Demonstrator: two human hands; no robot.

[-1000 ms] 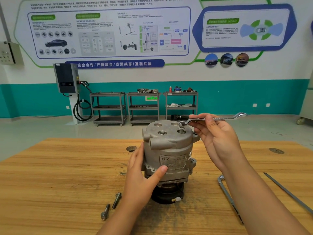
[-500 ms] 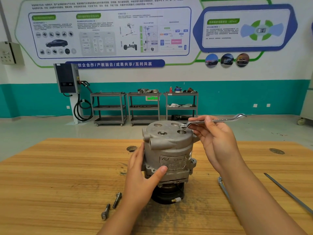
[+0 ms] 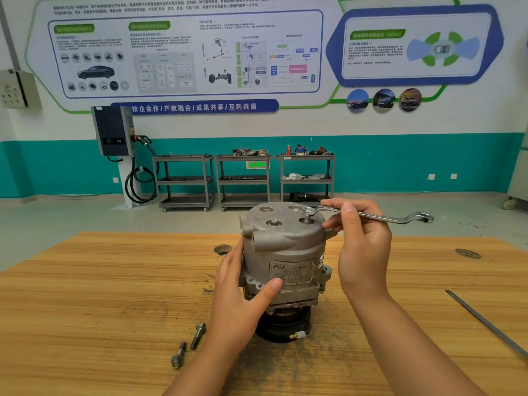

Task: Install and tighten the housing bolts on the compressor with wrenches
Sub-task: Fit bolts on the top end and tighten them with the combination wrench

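A grey metal compressor [image 3: 283, 244] stands upright on the wooden table [image 3: 100, 295], pulley end down. My left hand [image 3: 240, 298] grips its left side, thumb across the front label. My right hand [image 3: 363, 247] pinches the shaft of a ring wrench [image 3: 380, 217] near its left end. The wrench's ring sits on a bolt [image 3: 307, 214] that stands partly out of a hole in the compressor's top right. Another bolt [image 3: 273, 223] sits seated in the top at the near left. Two loose bolts [image 3: 188, 344] lie on the table to the left of my left forearm.
A long thin metal rod [image 3: 488, 324] lies on the table at the right. Two round cable holes [image 3: 467, 253] are set in the tabletop. Beyond the table stand three shelf carts [image 3: 243, 181] and a wall charger [image 3: 113, 131] against the teal wall.
The wrench's free end has swung slightly toward me and down, with the ring staying on the bolt. My right forearm now covers the second wrench that lay on the table. My left hand has not moved.
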